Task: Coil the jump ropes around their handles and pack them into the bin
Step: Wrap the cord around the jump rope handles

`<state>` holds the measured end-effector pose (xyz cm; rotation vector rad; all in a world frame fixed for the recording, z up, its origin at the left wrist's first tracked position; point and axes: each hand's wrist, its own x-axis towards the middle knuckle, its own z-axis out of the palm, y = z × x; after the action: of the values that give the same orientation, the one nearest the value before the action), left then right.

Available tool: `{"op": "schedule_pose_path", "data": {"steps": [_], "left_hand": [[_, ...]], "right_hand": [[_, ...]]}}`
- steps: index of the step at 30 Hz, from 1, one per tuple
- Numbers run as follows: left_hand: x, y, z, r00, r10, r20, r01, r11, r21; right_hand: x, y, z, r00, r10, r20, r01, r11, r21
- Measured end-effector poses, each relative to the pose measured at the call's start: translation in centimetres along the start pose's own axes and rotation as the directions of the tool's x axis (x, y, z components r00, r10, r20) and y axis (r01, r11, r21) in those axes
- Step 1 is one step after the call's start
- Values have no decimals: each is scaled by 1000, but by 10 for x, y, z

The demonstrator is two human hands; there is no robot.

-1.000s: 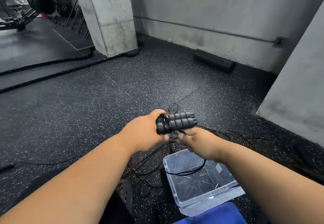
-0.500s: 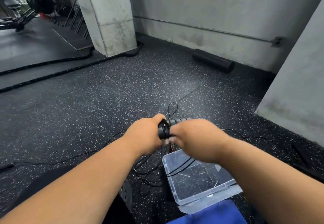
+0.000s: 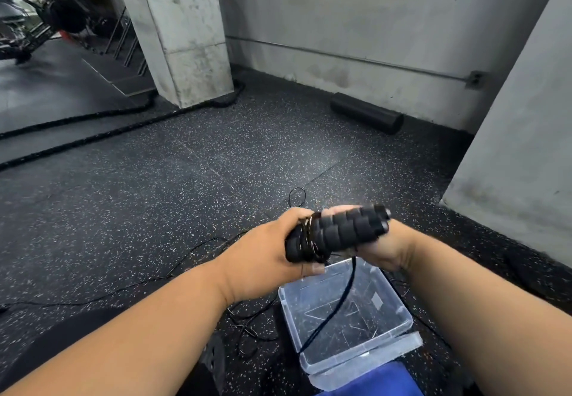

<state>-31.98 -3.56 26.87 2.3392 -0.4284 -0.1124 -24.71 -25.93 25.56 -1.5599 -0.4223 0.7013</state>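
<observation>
Raised since before, both handles [image 3: 337, 233] sit gripped by left hand [image 3: 263, 259] and right hand [image 3: 382, 248] above bin [image 3: 399, 306].

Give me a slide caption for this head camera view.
Both hands grip black ridged foam handles, cord trailing into clear plastic bin.

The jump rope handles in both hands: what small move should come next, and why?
Probably another wrap. The left hand grips the handles at the wound end, the right hand holds the far end, and loose cord hangs down over the clear bin, so coiling looks unfinished.
</observation>
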Motion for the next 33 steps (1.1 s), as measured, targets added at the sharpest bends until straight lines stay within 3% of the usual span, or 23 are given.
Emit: {"op": "schedule_pose_path", "data": {"steps": [3,5,7,10,13,15,17,18,20,23,25,27,28,30,33], "left_hand": [[3,-3,0,987,-97,-126,85,992,-97],[6,-9,0,986,-122,-110,119,992,-30],[9,-19,-2,986,-131,-101,140,986,91],[15,-38,-8,969,-170,-181,214,942,259],[17,-53,-17,949,-228,-219,302,861,410],[15,-54,-18,970,-219,-108,244,843,479],[10,-43,-14,981,-167,97,101,874,474],[7,-35,-10,977,-126,172,40,900,434],[2,-19,-4,979,-43,201,-20,953,303],[-2,-7,-5,988,25,155,-40,995,92],[-4,-8,-8,987,42,152,-42,999,-8],[-4,-11,-10,992,32,120,-6,978,-207],[-2,-12,-11,997,16,73,7,953,-302],[5,-19,-13,995,-71,-65,44,936,-349],[12,-38,-19,954,-237,-186,227,971,-72]], "right_hand": [[6,2,21,977,15,-215,-78,955,-285],[9,1,34,975,8,-221,-151,750,-644],[10,3,43,980,-8,-196,-163,530,-832],[3,-3,52,987,-39,-157,-107,567,-817],[-10,-24,64,997,-5,-77,-62,524,-850],[-19,-39,68,998,-54,-14,11,427,-904],[-20,-55,57,991,-135,-17,33,363,-931],[-19,-59,48,985,-168,-36,35,401,-915],[-16,-62,24,980,-183,-73,53,604,-795],[-15,-45,-3,998,-38,-59,11,913,-407],[-10,-21,-6,997,75,15,-72,986,-150],[-3,2,1,992,121,27,-120,992,-30],[1,11,8,991,135,6,-135,990,-38],[4,14,25,991,97,-87,-116,963,-243],[1,5,46,987,-47,-154,-75,714,-696]]}}
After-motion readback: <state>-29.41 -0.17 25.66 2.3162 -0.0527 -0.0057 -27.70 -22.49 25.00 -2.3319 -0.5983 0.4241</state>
